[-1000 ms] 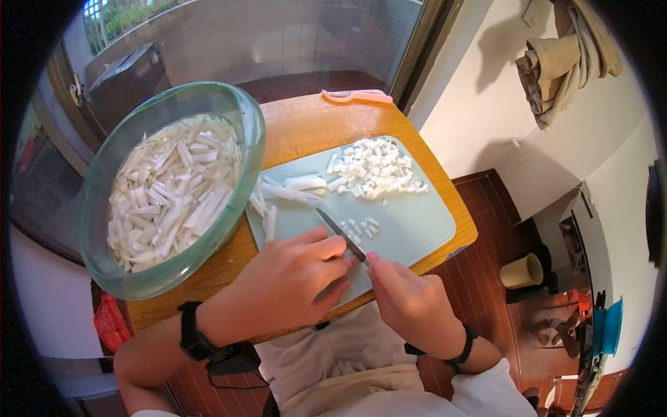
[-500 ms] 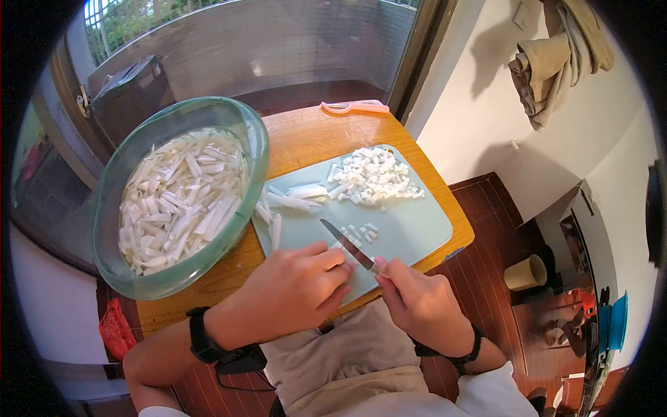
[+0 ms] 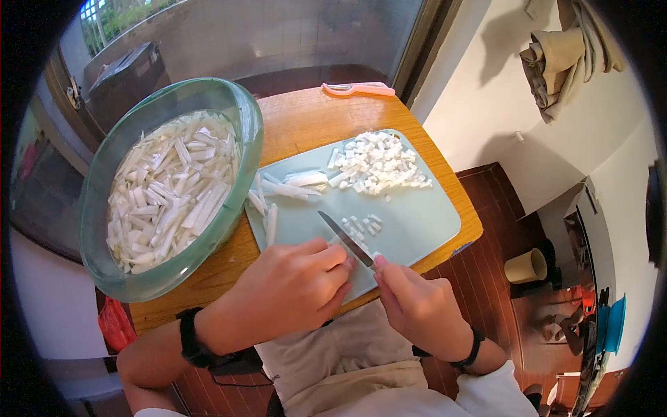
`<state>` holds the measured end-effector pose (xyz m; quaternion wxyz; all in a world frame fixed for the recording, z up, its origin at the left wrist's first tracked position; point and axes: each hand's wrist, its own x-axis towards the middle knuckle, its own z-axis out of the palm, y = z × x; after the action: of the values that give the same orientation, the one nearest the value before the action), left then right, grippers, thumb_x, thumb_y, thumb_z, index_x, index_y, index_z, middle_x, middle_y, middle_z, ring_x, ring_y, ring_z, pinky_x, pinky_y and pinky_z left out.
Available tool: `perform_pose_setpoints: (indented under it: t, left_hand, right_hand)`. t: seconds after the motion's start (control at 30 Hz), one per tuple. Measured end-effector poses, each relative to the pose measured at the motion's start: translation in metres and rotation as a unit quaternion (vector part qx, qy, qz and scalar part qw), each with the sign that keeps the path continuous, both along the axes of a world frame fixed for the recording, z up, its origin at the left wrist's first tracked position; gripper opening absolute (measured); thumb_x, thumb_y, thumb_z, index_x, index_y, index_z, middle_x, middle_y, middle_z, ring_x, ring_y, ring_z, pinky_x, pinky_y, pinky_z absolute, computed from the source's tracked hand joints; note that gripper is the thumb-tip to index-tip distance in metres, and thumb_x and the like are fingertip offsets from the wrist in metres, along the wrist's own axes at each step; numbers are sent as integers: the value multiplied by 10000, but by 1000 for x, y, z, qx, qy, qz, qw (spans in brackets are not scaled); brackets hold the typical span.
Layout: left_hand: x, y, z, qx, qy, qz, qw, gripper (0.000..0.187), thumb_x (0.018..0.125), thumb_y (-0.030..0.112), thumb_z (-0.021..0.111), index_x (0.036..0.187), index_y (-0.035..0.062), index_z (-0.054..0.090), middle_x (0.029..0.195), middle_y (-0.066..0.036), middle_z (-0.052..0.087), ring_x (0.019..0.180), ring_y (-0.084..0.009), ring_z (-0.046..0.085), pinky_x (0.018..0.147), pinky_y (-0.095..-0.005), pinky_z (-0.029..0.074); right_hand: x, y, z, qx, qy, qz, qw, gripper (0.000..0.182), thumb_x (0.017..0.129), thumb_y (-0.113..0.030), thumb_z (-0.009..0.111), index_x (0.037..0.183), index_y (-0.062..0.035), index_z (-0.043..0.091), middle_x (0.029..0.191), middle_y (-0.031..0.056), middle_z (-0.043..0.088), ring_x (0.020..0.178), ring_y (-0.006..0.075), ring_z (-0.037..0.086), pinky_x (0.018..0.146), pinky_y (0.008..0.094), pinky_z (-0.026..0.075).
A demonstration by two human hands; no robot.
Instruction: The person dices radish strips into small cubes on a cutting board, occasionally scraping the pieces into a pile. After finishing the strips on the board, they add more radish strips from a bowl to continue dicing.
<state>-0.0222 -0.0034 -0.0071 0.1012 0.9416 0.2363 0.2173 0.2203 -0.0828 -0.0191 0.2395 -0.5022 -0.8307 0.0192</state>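
My right hand (image 3: 424, 302) is closed around the handle of a small kitchen knife (image 3: 344, 237), its blade slanting up and left over the pale blue cutting board (image 3: 424, 226). Against the blade's left side, my left hand (image 3: 299, 283) has its fingers curled down on white radish strips, mostly hidden beneath the fingertips. A few freshly cut radish cubes (image 3: 368, 224) lie just right of the blade. Farther back on the board is a larger pile of diced radish (image 3: 382, 163). Loose radish strips (image 3: 299, 183) rest along the board's left side.
A green translucent basin (image 3: 253, 125) full of radish strips (image 3: 170, 194) in water stands left of the board. At the back of the wooden table (image 3: 292, 115) lies a pink peeler (image 3: 358, 89). A red plastic bag (image 3: 116, 324) is below, at left.
The view has shifted slightly, so the basin, board and table appear higher. Both hands keep their hold, the knife still beside the left fingertips, with little visible movement.
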Motion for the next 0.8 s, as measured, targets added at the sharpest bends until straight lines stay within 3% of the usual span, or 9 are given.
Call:
perform_pose_setpoints:
  t: [0.03, 0.17, 0.23, 0.53, 0.8]
  left_hand:
    - [0, 0, -1, 0, 1, 2, 1000, 223, 919, 163, 821, 1105, 45, 784, 994, -51, 686, 843, -252, 720, 687, -402, 621]
    - [1, -2, 1, 7, 4, 6, 1000, 232, 916, 166, 822, 1113, 47, 790, 1021, -45, 702, 852, -246, 725, 693, -394, 626]
    - [0, -2, 2, 4, 8, 4, 1000, 229, 917, 164, 821, 1112, 48, 792, 1028, -45, 707, 853, -246, 725, 694, -395, 626]
    - [1, -2, 4, 1, 2, 1, 1000, 226, 920, 173, 819, 1110, 53, 804, 1019, -50, 707, 845, -256, 719, 689, -403, 620]
    - [1, -3, 6, 7, 11, 5, 1000, 235, 918, 178, 821, 1116, 51, 809, 1014, -48, 706, 834, -248, 718, 684, -402, 619]
  right_hand:
    - [-2, -1, 2, -17, -1, -16, 1000, 268, 976, 17, 782, 1235, 17, 712, 905, 145, 739, 674, 330, 722, 540, 385, 550]
    - [-6, 7, 1, 1, 5, -9, 1000, 254, 976, 12, 779, 1225, 13, 725, 905, 136, 742, 689, 321, 730, 545, 383, 553]
    - [-6, 15, -7, 47, -3, 32, 998, 461, 947, -49, 689, 1399, 33, 648, 916, 122, 687, 642, 293, 713, 539, 398, 569]
    - [3, 8, 2, 10, 31, 28, 999, 450, 943, -37, 709, 1382, 38, 640, 920, 136, 707, 674, 326, 724, 557, 407, 582]
    - [9, -3, -2, -2, 20, 33, 999, 481, 937, -19, 689, 1410, 42, 628, 921, 133, 682, 652, 306, 714, 554, 398, 584]
